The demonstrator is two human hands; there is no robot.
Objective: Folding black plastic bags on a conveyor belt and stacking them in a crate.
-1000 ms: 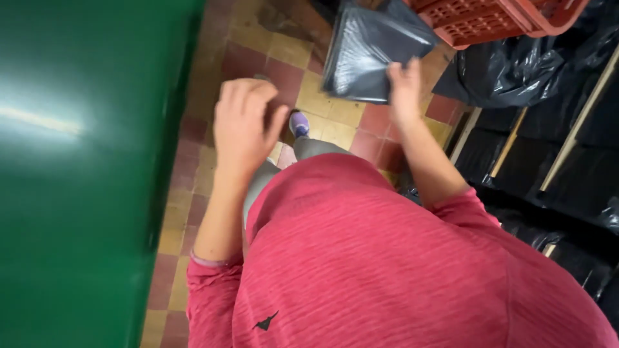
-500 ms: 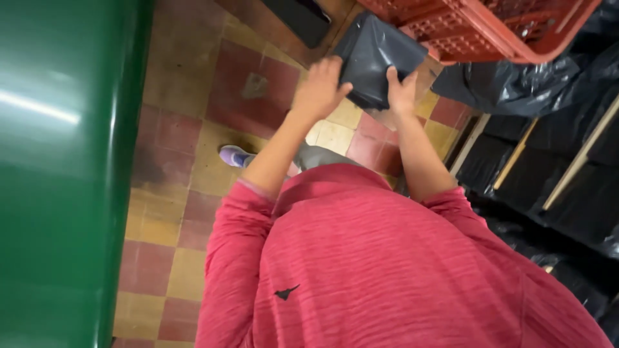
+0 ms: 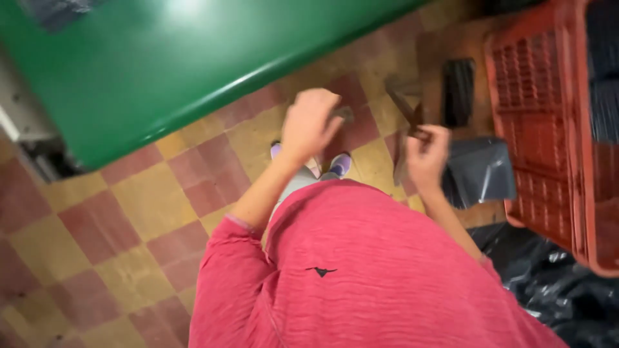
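Grey pouch out of the crate, not yet set down

Shirt first: a red sleeve and shoulder (image 3: 361,270) fill the bottom of my view, with purple shoe tips (image 3: 340,165) just past it.

Left hand (image 3: 309,125) is up in front, fingers curled together into a loose fist. There's a small dark bit at the fingertips, but it's too blurred for me to say whether they pinch it.

Right hand (image 3: 425,158) is closed, fingers pressed round a thin dark strip (image 3: 407,111) that pokes up and away from the knuckles.

The grey pouch (image 3: 480,171) sits just beside that hand, on the crate side. I can't tell if it hangs from the grip or rests on the floor.

My read is that we're midway. The pouch is outside the red plastic crate (image 3: 548,129) and close at hand, and it rests neither in the crate nor on the table.

Underfoot is a worn checkered floor (image 3: 142,200) of red and yellow tiles. Black plastic sacks (image 3: 561,296) are bunched at the right, under the crate's edge. A dark flat packet (image 3: 458,90) lies further out by the crate wall. The glossy green tabletop (image 3: 161,64) runs across the far left, catching a lamp glare.
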